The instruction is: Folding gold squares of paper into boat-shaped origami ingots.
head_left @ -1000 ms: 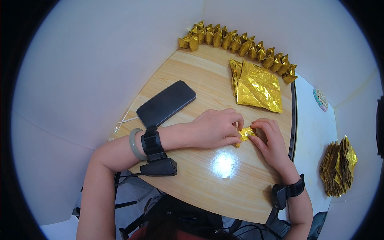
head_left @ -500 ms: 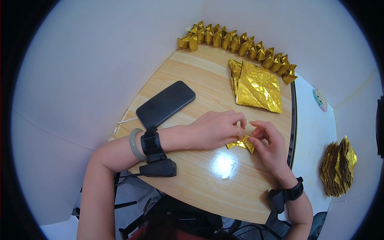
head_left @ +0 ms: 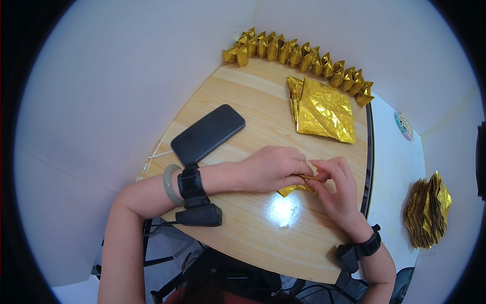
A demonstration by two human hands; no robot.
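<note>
A small piece of gold foil paper, partly folded, is between my two hands, low over the wooden table. My left hand pinches it from the left; the fingers hide part of it. From the right, the thumb and fingers of my right hand close on its other end. One corner of the foil sticks out below the left fingers. Beyond my hands lies a stack of flat gold foil sheets.
Folded gold paper pieces stand in a row along the table's far edge. A black phone with a white cable lies at left. On the white surface at right are a bundle of folded gold paper and a small woven item.
My hands have come closer together around the gold foil paper. The left hand has shifted slightly down, and the foil is now folded and turned between the fingers.
</note>
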